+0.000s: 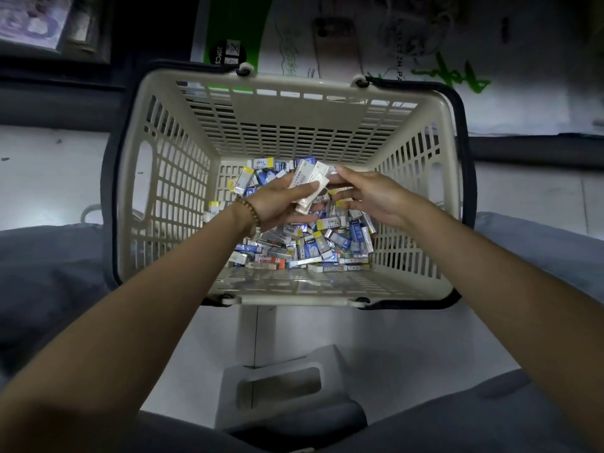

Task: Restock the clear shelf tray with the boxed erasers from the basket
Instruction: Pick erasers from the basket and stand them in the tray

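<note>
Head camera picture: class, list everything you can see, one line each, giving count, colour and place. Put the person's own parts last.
basket: one, beige, dark handles, centre.
loose boxed erasers: many, blue, white and yellow, piled on the basket bottom.
held boxes: several, white, above the pile.
stool: one, white, below the basket.
printed carton: one, green and white, behind the basket.
bracelet: one, brown beads, left wrist.
trouser legs: grey, either side.
left hand: grips held boxes.
right hand: fingertips at held boxes; grip unclear.
</note>
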`<action>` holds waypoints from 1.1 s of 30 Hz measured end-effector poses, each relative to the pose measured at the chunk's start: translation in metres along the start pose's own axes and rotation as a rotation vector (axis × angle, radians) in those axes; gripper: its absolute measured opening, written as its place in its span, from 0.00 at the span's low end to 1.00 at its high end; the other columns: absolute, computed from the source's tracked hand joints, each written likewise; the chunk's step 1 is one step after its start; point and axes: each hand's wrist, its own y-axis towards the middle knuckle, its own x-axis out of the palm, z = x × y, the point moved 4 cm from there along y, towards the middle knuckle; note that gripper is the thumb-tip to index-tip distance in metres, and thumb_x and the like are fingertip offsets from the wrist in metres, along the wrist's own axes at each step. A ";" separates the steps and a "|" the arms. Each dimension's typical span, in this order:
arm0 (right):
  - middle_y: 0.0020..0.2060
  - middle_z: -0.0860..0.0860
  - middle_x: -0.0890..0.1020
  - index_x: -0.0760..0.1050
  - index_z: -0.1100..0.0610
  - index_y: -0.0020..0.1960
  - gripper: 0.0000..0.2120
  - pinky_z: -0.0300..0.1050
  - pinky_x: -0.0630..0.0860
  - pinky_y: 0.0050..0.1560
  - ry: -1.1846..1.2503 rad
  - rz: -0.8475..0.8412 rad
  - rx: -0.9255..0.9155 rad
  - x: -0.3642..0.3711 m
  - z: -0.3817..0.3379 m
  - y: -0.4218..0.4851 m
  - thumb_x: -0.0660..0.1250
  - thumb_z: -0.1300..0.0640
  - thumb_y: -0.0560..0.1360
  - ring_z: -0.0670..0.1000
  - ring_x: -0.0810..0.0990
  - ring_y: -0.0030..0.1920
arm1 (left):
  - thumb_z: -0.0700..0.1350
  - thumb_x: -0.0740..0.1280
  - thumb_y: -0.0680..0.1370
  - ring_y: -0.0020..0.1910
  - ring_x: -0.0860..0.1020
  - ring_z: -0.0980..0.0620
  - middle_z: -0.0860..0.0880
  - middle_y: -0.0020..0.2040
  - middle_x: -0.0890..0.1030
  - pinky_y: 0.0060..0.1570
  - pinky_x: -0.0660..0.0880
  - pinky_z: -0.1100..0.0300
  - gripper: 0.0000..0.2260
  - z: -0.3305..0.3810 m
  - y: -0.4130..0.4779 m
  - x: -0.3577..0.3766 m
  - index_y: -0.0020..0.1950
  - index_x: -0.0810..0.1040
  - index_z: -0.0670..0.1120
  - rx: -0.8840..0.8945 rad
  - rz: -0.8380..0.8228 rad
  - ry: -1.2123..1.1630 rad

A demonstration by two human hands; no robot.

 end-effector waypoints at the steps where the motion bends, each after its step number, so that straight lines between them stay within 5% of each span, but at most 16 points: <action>1: 0.50 0.49 0.81 0.79 0.54 0.52 0.12 0.42 0.75 0.52 0.001 0.007 0.010 -0.005 0.005 0.001 0.60 0.48 0.79 0.48 0.78 0.47 | 0.47 0.69 0.74 0.48 0.83 0.52 0.50 0.50 0.84 0.44 0.80 0.58 0.15 -0.001 0.000 -0.003 0.59 0.74 0.46 -0.014 0.003 -0.026; 8: 0.70 0.56 0.68 0.65 0.59 0.71 0.21 0.47 0.66 0.64 -0.479 0.257 0.095 -0.038 0.063 0.023 0.61 0.55 0.79 0.56 0.69 0.67 | 0.48 0.68 0.74 0.44 0.83 0.53 0.50 0.47 0.85 0.38 0.80 0.58 0.18 -0.001 -0.009 -0.045 0.61 0.71 0.43 -0.026 0.136 -0.085; 11: 0.69 0.58 0.68 0.65 0.61 0.71 0.22 0.45 0.65 0.65 -0.617 0.258 0.056 -0.031 0.074 0.034 0.62 0.57 0.79 0.57 0.68 0.68 | 0.49 0.68 0.74 0.43 0.83 0.54 0.52 0.43 0.85 0.37 0.80 0.60 0.17 -0.003 -0.012 -0.062 0.59 0.71 0.43 -0.013 0.192 -0.089; 16: 0.65 0.60 0.73 0.69 0.63 0.67 0.24 0.52 0.72 0.63 -0.448 0.365 0.134 -0.026 0.084 0.054 0.68 0.54 0.75 0.59 0.74 0.63 | 0.52 0.71 0.68 0.42 0.83 0.54 0.50 0.44 0.85 0.39 0.80 0.61 0.20 -0.004 -0.015 -0.071 0.56 0.74 0.45 -0.007 0.223 -0.129; 20: 0.63 0.61 0.76 0.74 0.69 0.60 0.24 0.51 0.72 0.61 -0.289 0.422 0.145 -0.026 0.082 0.062 0.72 0.55 0.72 0.59 0.75 0.62 | 0.49 0.72 0.70 0.45 0.83 0.51 0.46 0.56 0.80 0.39 0.80 0.58 0.35 -0.004 -0.012 -0.068 0.72 0.61 0.42 -0.033 0.277 -0.181; 22: 0.61 0.60 0.77 0.75 0.69 0.60 0.23 0.47 0.73 0.59 -0.199 0.492 0.088 -0.026 0.076 0.062 0.72 0.56 0.72 0.57 0.77 0.60 | 0.47 0.72 0.71 0.48 0.83 0.49 0.45 0.61 0.76 0.41 0.80 0.57 0.39 -0.003 -0.009 -0.066 0.76 0.53 0.45 -0.032 0.288 -0.203; 25: 0.54 0.56 0.81 0.75 0.64 0.61 0.21 0.35 0.73 0.48 -0.056 0.605 -0.015 -0.029 0.057 0.067 0.71 0.55 0.72 0.48 0.77 0.48 | 0.46 0.71 0.73 0.50 0.82 0.47 0.47 0.54 0.79 0.42 0.81 0.55 0.39 0.000 -0.006 -0.064 0.76 0.51 0.48 -0.030 0.300 -0.216; 29: 0.60 0.57 0.78 0.75 0.64 0.61 0.17 0.39 0.72 0.58 0.001 0.582 0.058 -0.029 0.049 0.082 0.69 0.58 0.74 0.52 0.78 0.55 | 0.48 0.71 0.72 0.49 0.82 0.48 0.45 0.56 0.81 0.40 0.81 0.55 0.34 0.007 -0.006 -0.058 0.73 0.59 0.42 -0.036 0.263 -0.206; 33: 0.49 0.57 0.82 0.78 0.65 0.53 0.14 0.40 0.76 0.39 -0.001 0.616 0.048 -0.023 0.050 0.086 0.73 0.61 0.70 0.50 0.77 0.41 | 0.48 0.71 0.70 0.50 0.82 0.47 0.49 0.51 0.84 0.41 0.81 0.55 0.30 0.017 -0.007 -0.054 0.68 0.65 0.43 0.004 0.199 -0.187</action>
